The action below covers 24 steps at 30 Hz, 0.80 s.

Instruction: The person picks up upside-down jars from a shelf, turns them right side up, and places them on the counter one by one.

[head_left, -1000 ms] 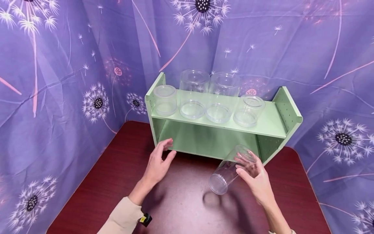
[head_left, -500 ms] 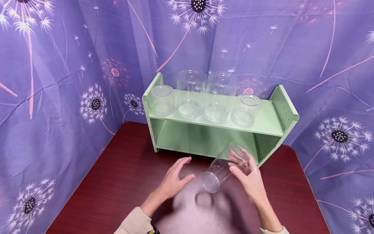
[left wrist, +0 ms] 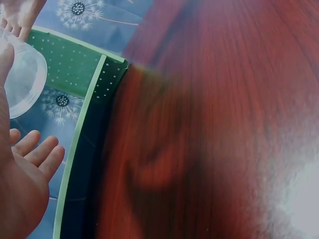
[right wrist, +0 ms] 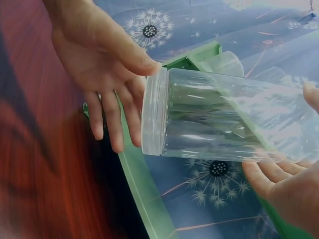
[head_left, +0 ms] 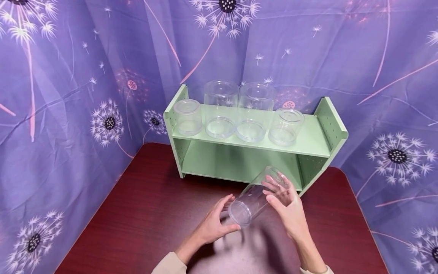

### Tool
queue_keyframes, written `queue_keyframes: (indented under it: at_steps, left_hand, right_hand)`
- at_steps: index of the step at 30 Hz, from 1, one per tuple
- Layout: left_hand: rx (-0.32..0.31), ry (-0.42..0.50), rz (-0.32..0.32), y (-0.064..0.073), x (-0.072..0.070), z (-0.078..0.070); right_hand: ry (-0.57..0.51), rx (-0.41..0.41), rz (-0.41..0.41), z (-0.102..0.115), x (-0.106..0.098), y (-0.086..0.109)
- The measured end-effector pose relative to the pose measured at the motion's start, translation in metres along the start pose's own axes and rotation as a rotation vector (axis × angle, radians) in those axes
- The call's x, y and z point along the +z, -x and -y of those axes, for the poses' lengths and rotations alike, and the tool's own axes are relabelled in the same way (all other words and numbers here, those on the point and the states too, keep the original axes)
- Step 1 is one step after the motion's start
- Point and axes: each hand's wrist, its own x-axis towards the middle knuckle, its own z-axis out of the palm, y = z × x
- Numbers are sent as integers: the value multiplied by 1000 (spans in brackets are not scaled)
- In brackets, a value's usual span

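Note:
A tall clear plastic jar (head_left: 254,198) is held tilted above the table, its lidded end low and to the left. My right hand (head_left: 291,209) grips the jar near its upper end, thumb on the near side and fingers behind. At the lid (right wrist: 155,112) is my left hand (head_left: 215,222), its thumb tip right at the rim and its fingers extended beyond. In the left wrist view, part of the round jar end (left wrist: 27,74) shows at the left edge, beside the left hand's thumb.
A green two-tier shelf (head_left: 308,146) stands at the back of the dark red wood table (head_left: 137,220). Its upper tier bears two tall clear jars (head_left: 220,110) between two short ones (head_left: 188,118). A purple dandelion-print curtain (head_left: 273,57) hangs behind and at both sides.
My left hand has moved right, from in front of the shelf to the jar's lid end. The right hand and its jar have shifted slightly left.

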Motion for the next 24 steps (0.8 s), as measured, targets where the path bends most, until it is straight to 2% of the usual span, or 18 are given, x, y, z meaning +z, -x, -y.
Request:
queue_keyframes:
  at_steps: [3,7,11,18,24]
  left_hand:
    - [-12,19,1,1,2,-1]
    - [-41,-24,-5,2,3,-3]
    - [-65,5,-1,3,4,-5]
    - [-43,164,-17,2,3,-5]
    - [53,373,-61,0,1,-6]
  right_hand:
    - [0,-2,-8,1,1,0]
    - [-15,0,-7,0,4,1]
    - [-46,16,-14,-1,7,3]
    - [-84,32,-22,-3,8,3]
    - [-132,68,-13,-5,4,2]
